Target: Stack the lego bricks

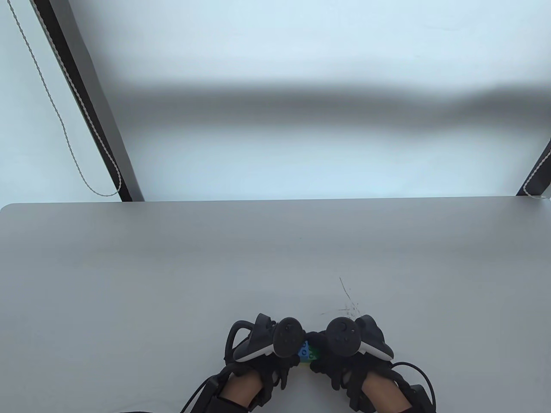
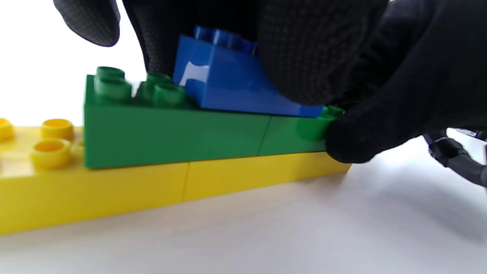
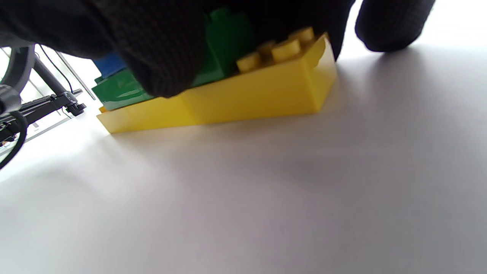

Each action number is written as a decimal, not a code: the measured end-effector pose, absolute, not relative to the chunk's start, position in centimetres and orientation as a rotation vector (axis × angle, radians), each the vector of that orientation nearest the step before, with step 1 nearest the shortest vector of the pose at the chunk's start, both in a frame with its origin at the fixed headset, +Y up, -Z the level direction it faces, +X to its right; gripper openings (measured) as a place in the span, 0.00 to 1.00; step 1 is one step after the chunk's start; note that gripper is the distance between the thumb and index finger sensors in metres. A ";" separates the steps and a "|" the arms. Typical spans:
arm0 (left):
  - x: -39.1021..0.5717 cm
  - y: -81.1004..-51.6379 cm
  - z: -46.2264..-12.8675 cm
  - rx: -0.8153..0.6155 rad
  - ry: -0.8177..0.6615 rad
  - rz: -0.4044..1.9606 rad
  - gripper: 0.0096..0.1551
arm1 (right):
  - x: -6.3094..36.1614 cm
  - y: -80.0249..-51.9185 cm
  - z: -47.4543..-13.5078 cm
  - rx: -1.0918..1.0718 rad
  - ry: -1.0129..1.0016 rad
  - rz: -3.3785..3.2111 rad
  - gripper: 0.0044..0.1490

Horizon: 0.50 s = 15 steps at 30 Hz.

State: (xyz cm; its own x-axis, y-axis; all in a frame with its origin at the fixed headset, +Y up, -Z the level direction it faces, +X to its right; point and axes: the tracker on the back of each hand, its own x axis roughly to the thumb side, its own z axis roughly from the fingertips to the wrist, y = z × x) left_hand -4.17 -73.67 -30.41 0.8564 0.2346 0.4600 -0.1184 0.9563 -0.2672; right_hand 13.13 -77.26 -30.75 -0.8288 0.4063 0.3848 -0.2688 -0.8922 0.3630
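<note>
A pale grey table (image 1: 129, 279) fills the lower half of the table view, a bright wall behind it, and all the action sits at the table's near edge. The lego stack is the landmark: two yellow bricks (image 2: 114, 190) lie end to end flat on the table, two green bricks (image 2: 171, 137) sit on top of them, and a blue brick (image 2: 228, 83) is on top of the green layer, tilted, one end raised. The left hand (image 1: 262, 344) is just left of the stack, its fingers (image 2: 304, 57) curled over the blue brick and touching it from above. The right hand (image 1: 348, 344) is just right of the stack; its fingers (image 3: 159, 57) drape over the green layer, and how firmly they grip I cannot tell. A few thin scratch marks (image 1: 348, 301) show on the table just beyond the stack.
</note>
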 end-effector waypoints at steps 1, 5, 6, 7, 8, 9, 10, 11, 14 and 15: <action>-4.2 -73.7 -30.5 -0.239 -0.511 0.194 0.36 | 13.1 -77.2 -30.8 0.656 0.418 2.672 0.45; -4.5 -74.0 -30.5 -0.257 -0.491 0.234 0.36 | 13.1 -77.2 -30.7 0.669 0.398 2.682 0.45; -4.6 -74.0 -30.6 -0.263 -0.489 0.241 0.36 | 13.1 -77.2 -30.7 0.667 0.396 2.681 0.44; -4.7 -74.1 -30.7 -0.277 -0.485 0.261 0.36 | 13.1 -77.3 -30.7 0.665 0.394 2.680 0.44; -4.8 -74.2 -30.9 -0.290 -0.484 0.276 0.36 | 13.1 -77.3 -30.7 0.664 0.393 2.680 0.44; -4.9 -74.2 -30.9 -0.293 -0.486 0.281 0.36 | 13.1 -77.3 -30.7 0.664 0.392 2.682 0.44; -4.8 -74.2 -30.8 -0.286 -0.493 0.273 0.36 | 13.1 -77.2 -30.7 0.666 0.390 2.686 0.44; -4.8 -74.2 -30.7 -0.271 -0.504 0.256 0.36 | 13.1 -77.2 -30.7 0.668 0.387 2.689 0.44; -4.9 -74.3 -30.5 -0.252 -0.511 0.240 0.36 | 13.0 -77.2 -30.7 0.674 0.382 2.700 0.45; -4.9 -74.3 -30.4 -0.242 -0.510 0.247 0.36 | 12.9 -77.2 -30.6 0.679 0.379 2.710 0.45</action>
